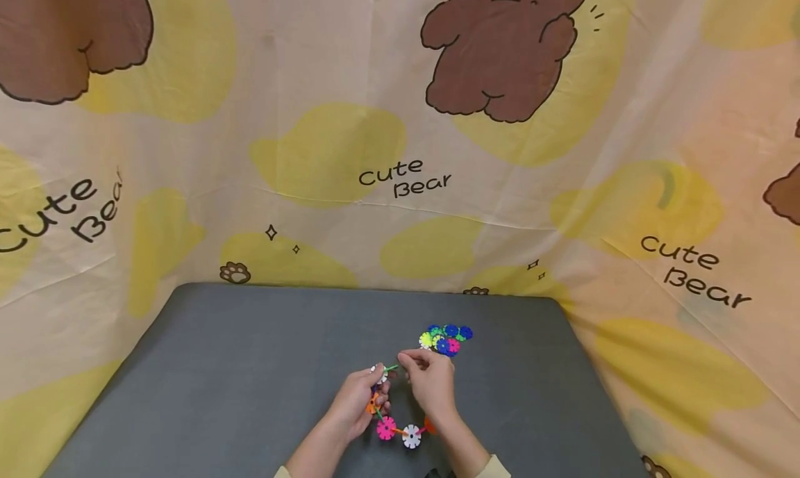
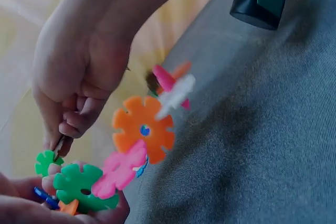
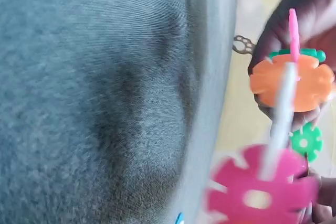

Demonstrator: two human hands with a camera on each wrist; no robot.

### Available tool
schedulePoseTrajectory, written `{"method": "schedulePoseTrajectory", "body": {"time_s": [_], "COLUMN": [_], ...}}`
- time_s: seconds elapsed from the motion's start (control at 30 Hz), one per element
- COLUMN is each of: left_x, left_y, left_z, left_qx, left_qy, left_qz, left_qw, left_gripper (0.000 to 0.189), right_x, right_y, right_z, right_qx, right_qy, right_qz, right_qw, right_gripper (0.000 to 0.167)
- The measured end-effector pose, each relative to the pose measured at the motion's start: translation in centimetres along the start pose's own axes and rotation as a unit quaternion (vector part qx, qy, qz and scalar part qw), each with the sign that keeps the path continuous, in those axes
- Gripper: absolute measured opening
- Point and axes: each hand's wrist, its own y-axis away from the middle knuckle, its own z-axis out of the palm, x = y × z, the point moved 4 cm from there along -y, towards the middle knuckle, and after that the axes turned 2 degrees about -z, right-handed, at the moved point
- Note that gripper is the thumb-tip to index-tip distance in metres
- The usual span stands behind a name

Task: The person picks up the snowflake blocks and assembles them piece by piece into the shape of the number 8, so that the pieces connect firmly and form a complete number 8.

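My left hand [image 1: 357, 400] grips one end of a chain of slotted plastic flower discs. A white disc [image 1: 411, 436] and a pink disc [image 1: 386, 428] hang in the loop below, between the forearms. A green disc [image 2: 44, 163] sticks up from the left fingertips, seen edge-on in the head view. My right hand [image 1: 432, 384] is just right of it. Its thumb and fingers pinch a thin disc seen edge-on, which meets the green disc's rim; its colour is hard to make out. A larger green disc [image 2: 73, 181] rests against the left fingers.
A loose pile of blue, green, yellow and pink discs [image 1: 451, 331] lies on the grey table [image 1: 281, 353] just beyond the right hand. Printed cloth [image 1: 312, 242] hangs behind the table and along its sides. A black object [image 1: 432, 473] shows at the bottom edge.
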Motion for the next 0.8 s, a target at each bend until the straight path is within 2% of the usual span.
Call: {"method": "schedulePoseTrajectory", "body": {"time_s": [0.1,0.23,0.37,0.47,0.7,0.8], "left_x": [0.2,0.6,1.0,1.1,1.1,1.1], "left_y": [0.2,0.3,0.4,0.3,0.2,0.2], "left_z": [0.1,0.1,-0.1,-0.1,-0.1,-0.1], "left_qx": [0.005,0.029,0.066,0.079,0.058,0.065], "left_qy": [-0.017,-0.066,-0.135,-0.170,-0.171,-0.176], "left_qz": [0.001,0.014,0.036,0.053,0.068,0.067], "left_qw": [0.9998,0.9973,0.9880,0.9808,0.9812,0.9800], "left_gripper": [0.042,0.038,0.039,0.036,0.043,0.044], "right_x": [0.0,0.4,0.6,0.7,0.8,0.7], "right_y": [-0.1,-0.5,-0.8,-0.9,-0.8,-0.9], "right_z": [-0.1,-0.6,-0.9,-1.0,-1.0,-1.1], "right_qx": [-0.010,-0.052,-0.088,-0.100,-0.117,-0.131], "right_qy": [-0.007,-0.012,-0.018,-0.028,-0.001,0.013], "right_qz": [0.009,0.028,0.023,0.018,0.025,0.018], "right_qw": [0.9999,0.9982,0.9957,0.9944,0.9928,0.9911], "right_gripper": [0.009,0.015,0.019,0.017,0.011,0.012]}}
